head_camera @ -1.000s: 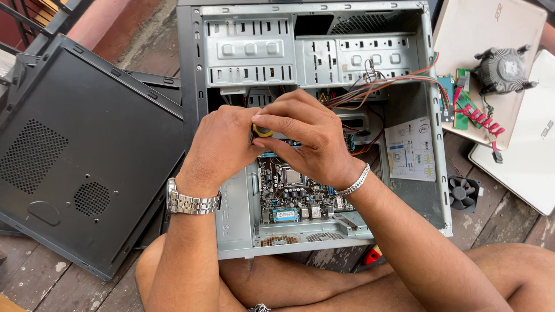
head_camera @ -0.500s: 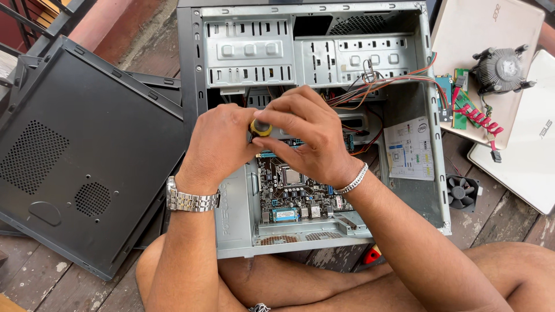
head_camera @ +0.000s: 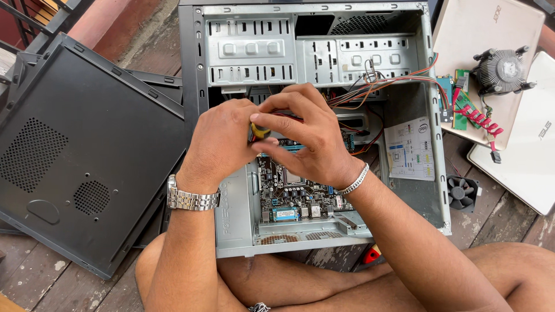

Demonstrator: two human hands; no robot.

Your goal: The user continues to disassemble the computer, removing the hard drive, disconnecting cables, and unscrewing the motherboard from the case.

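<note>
An open grey computer case [head_camera: 324, 46] lies on its side in front of me, its motherboard [head_camera: 295, 196] exposed. Both hands meet over the middle of the case. My left hand [head_camera: 222, 144], with a metal watch at the wrist, and my right hand [head_camera: 309, 136], with a silver bracelet, together grip a screwdriver with a yellow and black handle [head_camera: 260, 130]. Only the handle's top shows between the fingers; its shaft and tip are hidden beneath the hands. Coloured cables [head_camera: 376, 86] run across the case just right of my hands.
A black case side panel [head_camera: 81, 162] lies at the left on the wooden floor. At the right sit two closed laptops [head_camera: 520, 156], a heatsink cooler [head_camera: 502, 70], green memory sticks with red cables [head_camera: 465, 107] and a small black fan [head_camera: 461, 192]. My crossed legs are below.
The hands shifted very slightly on the screwdriver handle, the fingers turning around it. The case and everything around it stayed put.
</note>
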